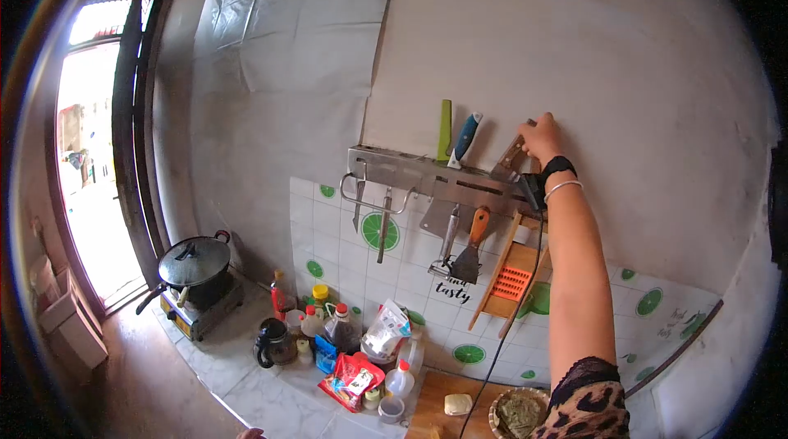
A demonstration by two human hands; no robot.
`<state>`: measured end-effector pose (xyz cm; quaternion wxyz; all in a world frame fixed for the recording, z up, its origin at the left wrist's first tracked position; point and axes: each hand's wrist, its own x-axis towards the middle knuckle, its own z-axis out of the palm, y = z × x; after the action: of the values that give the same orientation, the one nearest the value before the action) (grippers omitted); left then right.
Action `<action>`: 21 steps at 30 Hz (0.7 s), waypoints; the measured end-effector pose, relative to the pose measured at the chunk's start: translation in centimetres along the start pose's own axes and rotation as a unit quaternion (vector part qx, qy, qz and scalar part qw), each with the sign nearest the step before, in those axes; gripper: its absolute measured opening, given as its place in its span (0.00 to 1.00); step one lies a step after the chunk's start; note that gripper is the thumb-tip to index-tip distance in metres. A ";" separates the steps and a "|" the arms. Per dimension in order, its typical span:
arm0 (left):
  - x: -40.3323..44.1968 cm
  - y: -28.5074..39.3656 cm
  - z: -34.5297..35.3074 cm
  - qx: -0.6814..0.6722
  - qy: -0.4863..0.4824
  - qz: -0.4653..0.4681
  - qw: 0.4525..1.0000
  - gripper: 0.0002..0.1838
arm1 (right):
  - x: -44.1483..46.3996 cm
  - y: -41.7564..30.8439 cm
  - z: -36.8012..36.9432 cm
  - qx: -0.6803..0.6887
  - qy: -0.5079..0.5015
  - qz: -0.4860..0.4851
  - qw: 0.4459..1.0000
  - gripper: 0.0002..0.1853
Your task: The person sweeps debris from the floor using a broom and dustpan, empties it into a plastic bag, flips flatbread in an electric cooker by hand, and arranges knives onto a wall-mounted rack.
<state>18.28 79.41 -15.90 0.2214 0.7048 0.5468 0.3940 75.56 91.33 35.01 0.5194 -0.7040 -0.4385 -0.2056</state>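
Observation:
My right hand (542,140) is raised to the right end of a metal knife rack (394,161) on the wall. Its fingers are closed round the brown wooden handle of a knife (510,158); how far the blade sits in the rack is hard to make out. Left of it, a blue-handled knife (466,137) and a green-handled knife (445,128) stand in the rack. Below hang a peeler (447,238), an orange-handled scraper (474,246) and a wooden grater with an orange insert (507,283). Only a sliver of my left hand (251,434) shows at the bottom edge, its fingers mostly hidden.
A lidded wok (194,262) sits on a gas stove (197,316) at left. Bottles, a dark jug (275,344) and a red packet (353,380) crowd the counter. On a wooden board (433,406) lies a pale block (458,404), beside a basket of leaves (519,416). A cable (501,349) dangles near my right arm.

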 end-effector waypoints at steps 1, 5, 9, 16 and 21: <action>-0.2 -0.3 0.2 0.001 0.002 0.003 1.000 0.11 | 0.1 0.0 -0.3 0.026 0.012 -0.006 1.000 0.20; -0.3 -1.4 1.0 0.012 0.025 0.016 1.000 0.11 | 1.9 0.5 -0.7 0.080 0.021 -0.034 0.996 0.17; -0.8 -3.5 2.5 0.020 0.077 0.056 0.995 0.10 | 1.8 -0.5 -1.5 0.099 0.022 -0.046 0.994 0.19; -1.3 -1.7 1.6 -0.035 -0.002 -0.116 0.993 0.10 | 3.3 -1.1 -2.1 0.121 0.039 -0.069 0.990 0.22; -1.6 -1.3 1.3 0.046 -0.026 -0.081 0.995 0.12 | 4.1 -2.1 -3.7 0.102 0.080 -0.116 0.985 0.22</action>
<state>18.42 78.48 -18.13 0.2341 0.6773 0.6138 0.3312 76.59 89.75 40.60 0.5945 -0.5730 -0.4927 -0.2746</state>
